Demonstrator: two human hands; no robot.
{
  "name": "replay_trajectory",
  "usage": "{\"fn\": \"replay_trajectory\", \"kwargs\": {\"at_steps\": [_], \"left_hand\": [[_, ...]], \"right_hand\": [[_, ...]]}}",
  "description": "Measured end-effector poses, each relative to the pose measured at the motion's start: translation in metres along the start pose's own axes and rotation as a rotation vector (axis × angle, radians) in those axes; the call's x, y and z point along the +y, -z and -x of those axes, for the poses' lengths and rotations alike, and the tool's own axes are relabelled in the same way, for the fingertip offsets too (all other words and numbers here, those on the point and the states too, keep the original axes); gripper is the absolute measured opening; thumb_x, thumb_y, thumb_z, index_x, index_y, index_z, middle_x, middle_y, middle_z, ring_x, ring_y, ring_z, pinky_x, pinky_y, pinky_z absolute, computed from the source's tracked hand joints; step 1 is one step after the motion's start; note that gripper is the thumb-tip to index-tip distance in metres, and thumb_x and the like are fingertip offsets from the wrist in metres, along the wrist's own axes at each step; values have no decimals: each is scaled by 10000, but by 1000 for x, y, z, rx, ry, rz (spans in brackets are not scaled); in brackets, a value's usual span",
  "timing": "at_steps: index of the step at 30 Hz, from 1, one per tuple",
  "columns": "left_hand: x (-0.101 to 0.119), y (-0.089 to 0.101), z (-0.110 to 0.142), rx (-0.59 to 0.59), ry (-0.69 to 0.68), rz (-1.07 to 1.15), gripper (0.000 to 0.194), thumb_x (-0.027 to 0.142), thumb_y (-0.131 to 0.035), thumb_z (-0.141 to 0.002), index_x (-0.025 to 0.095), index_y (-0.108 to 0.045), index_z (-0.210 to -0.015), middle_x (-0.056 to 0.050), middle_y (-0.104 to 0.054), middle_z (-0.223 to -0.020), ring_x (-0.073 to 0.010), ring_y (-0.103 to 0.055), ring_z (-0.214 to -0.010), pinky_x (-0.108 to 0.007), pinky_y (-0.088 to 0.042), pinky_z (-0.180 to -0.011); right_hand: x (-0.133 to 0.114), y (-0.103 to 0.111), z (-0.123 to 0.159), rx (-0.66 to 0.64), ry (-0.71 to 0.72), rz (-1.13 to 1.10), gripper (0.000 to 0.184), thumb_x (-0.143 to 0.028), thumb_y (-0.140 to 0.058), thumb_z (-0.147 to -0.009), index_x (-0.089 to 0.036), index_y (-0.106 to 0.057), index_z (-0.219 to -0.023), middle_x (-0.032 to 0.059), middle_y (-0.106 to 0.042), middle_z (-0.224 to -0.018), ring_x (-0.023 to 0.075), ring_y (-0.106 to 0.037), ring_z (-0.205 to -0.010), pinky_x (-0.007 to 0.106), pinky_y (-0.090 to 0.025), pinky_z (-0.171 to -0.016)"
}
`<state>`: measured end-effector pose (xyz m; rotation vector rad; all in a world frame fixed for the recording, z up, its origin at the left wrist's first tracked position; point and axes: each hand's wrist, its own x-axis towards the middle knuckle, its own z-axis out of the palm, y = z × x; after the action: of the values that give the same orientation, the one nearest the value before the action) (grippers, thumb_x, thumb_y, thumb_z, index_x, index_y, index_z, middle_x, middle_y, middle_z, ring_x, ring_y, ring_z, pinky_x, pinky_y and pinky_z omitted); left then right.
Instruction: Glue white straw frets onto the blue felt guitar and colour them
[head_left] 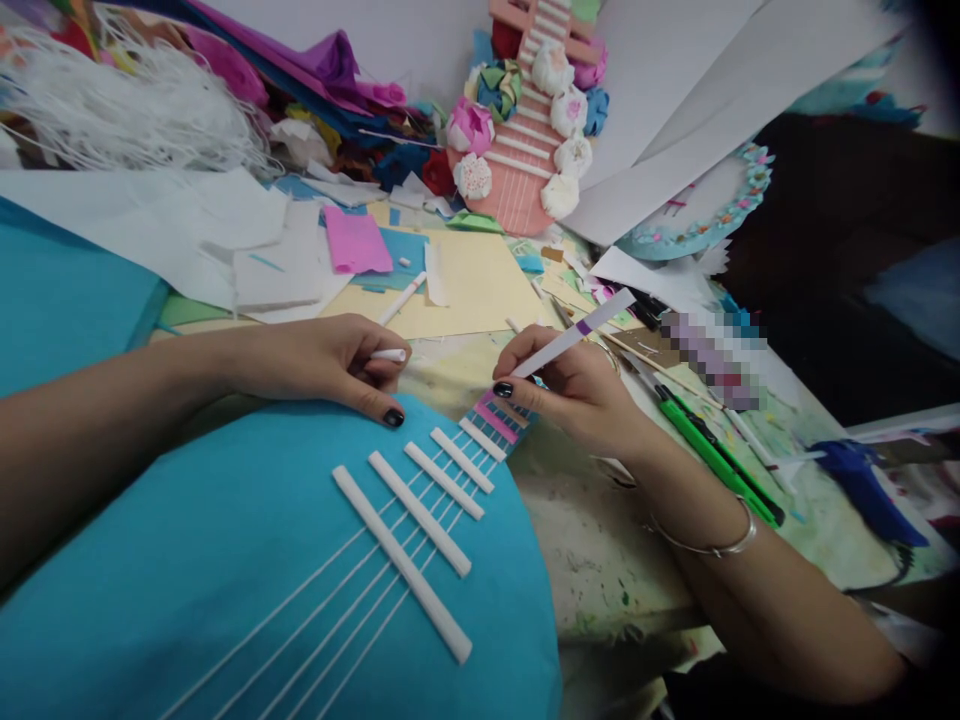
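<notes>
"In the head view, what are the fingers doing?"
"The left hand (352, 365) curls them round a white stick (389, 355); the right hand (574, 390) pinches a purple-banded strip (577, 332)."
"And the turquoise paper guitar (255, 490)?"
"Near left, by the tabletop (585, 550), under both hands."
"What could go wrong?"
"A dragging left thumb could skew the white crossbars (420, 514) if they're weakly fixed; squeezing could crease the strip."
"Containers?"
"None I can make out."

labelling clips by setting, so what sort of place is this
Most likely a craft workspace, perhaps for paper props: a turquoise stringed piece in front, a pink guitar-shaped piece trimmed with flowers behind it, and a tangle of white string at the back left.
</notes>
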<state>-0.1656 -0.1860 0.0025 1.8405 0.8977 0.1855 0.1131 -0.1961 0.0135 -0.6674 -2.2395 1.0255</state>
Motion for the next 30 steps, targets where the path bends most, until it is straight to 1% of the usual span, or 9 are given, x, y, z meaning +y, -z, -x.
{"fn": "replay_trajectory", "kwargs": {"at_steps": [10, 12, 15, 17, 19, 23, 26, 28, 30], "left_hand": [[6, -5, 1, 66, 6, 95, 485, 336, -755, -697, 214, -291, -628, 62, -333, -609, -81, -324, -533, -193, -319, -473], [8, -6, 2, 80, 1, 138, 486, 324, -758, -687, 214, -289, -619, 64, -375, -592, -78, -342, -527, -190, -325, -464], [10, -6, 2, 158, -8, 219, 497, 318, -755, -675, 219, -271, -619, 69, -423, -572, -70, -354, -517, -183, -329, -459], [10, -6, 1, 286, -16, 265, 510, 322, -756, -653, 222, -257, -621, 75, -420, -569, -63, -350, -512, -179, -314, -461], [9, -6, -1, 443, -8, 288, 531, 346, -753, -637, 223, -237, -625, 83, -394, -574, -54, -337, -510, -176, -287, -468], [6, -8, -6, 706, 56, 229, 540, 404, -725, -644, 228, -215, -630, 89, -378, -569, -62, -332, -523, -197, -281, -493], [4, -10, -7, 874, 117, 52, 503, 470, -667, -688, 230, -229, -624, 90, -325, -551, -80, -317, -518, -223, -254, -499], [5, -12, -7, 919, 153, -144, 461, 487, -611, -735, 228, -251, -608, 84, -286, -545, -98, -314, -518, -245, -245, -513], [7, -15, -5, 915, 160, -343, 421, 493, -555, -788, 229, -283, -605, 66, -323, -548, -126, -357, -534, -268, -268, -538]], "right_hand": [[-2, 2, 0, 14, 32, 22, 85, -244, -593, -913, -166, -609, -884, 5, -603, -768, 89, -539, -643, 222, -434, -559], [-3, 4, -2, 136, 67, -21, 78, -242, -618, -896, -172, -619, -863, 6, -607, -776, 90, -550, -648, 217, -446, -559], [-1, 9, -4, 473, 105, -82, 55, -216, -673, -851, -184, -631, -837, -4, -594, -765, 83, -542, -628, 207, -437, -544], [1, 15, -5, 687, 112, -113, 44, -197, -685, -825, -196, -642, -836, -10, -588, -763, 80, -517, -602, 210, -420, -526], [1, 22, -5, 808, 102, -157, 54, -190, -658, -810, -208, -664, -860, -6, -598, -761, 95, -528, -609, 230, -435, -549], [-7, 32, -5, 779, 101, -332, 229, -221, -506, -816, -174, -702, -926, 52, -676, -793, 155, -619, -686, 319, -501, -685], [-13, 32, -4, 707, 67, -416, 232, -198, -511, -796, -160, -700, -927, 58, -707, -785, 153, -626, -665, 318, -496, -680], [-15, 29, -3, 665, 22, -452, 161, -175, -572, -779, -182, -680, -899, 19, -694, -715, 134, -611, -622, 284, -479, -639], [-14, 25, -2, 597, -27, -461, 97, -160, -646, -758, -193, -666, -848, -10, -672, -669, 115, -600, -599, 247, -458, -601]]}}
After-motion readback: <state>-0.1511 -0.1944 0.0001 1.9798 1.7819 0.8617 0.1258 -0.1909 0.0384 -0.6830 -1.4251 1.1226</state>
